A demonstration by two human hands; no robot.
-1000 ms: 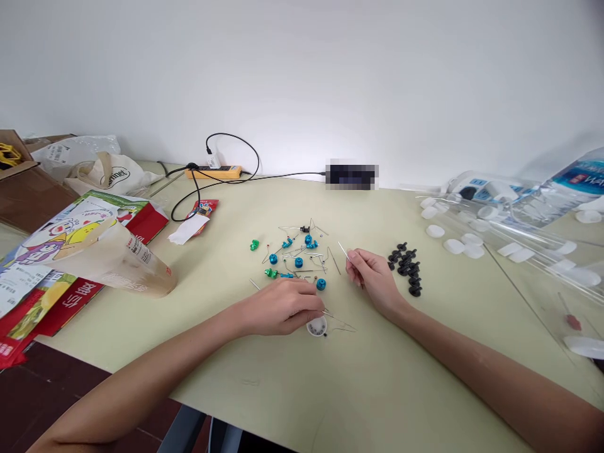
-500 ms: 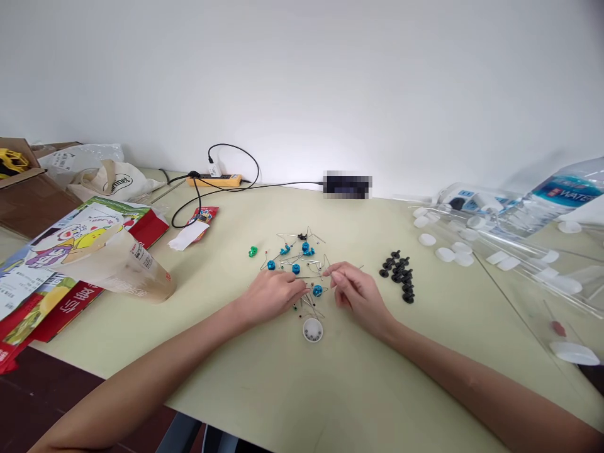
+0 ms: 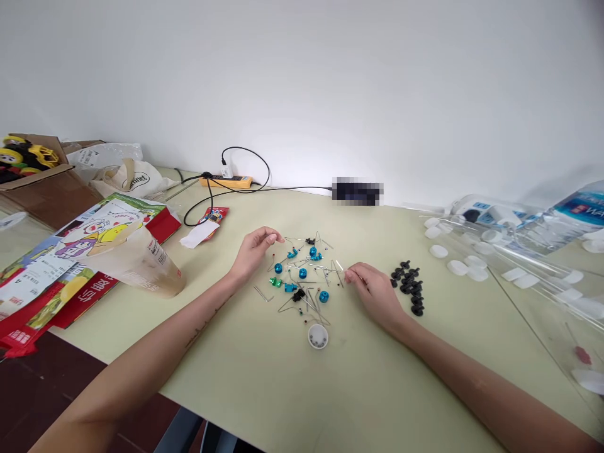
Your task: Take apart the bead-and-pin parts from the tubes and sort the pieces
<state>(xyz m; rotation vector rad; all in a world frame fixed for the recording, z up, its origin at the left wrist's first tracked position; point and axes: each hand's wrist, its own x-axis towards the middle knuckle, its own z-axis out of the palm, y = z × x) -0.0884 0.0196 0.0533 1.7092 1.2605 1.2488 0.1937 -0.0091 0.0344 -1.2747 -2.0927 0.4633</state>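
Note:
My left hand (image 3: 253, 250) hovers at the left edge of a scatter of small parts, thumb and forefinger pinched together; what they hold is too small to see. My right hand (image 3: 372, 287) rests on the table to the right of the scatter, fingers pinched on a thin metal pin (image 3: 339, 265). Between the hands lie blue beads (image 3: 302, 273), a green piece (image 3: 274, 282), a small black piece (image 3: 298, 294) and several bent wire pins (image 3: 287, 305). A small white cap (image 3: 318, 336) sits just in front of them.
A heap of small black parts (image 3: 409, 286) lies right of my right hand. White caps (image 3: 447, 251), clear plastic tubes and a water bottle (image 3: 570, 214) fill the right side. A tipped plastic cup (image 3: 141, 267), printed bags (image 3: 70, 251), a cardboard box (image 3: 38, 185) and a power strip (image 3: 225, 181) are at left and back.
My left hand has lifted off the parts and moved back and to the left, to where a green piece lay. My right hand shifted slightly right, still pinching the pin.

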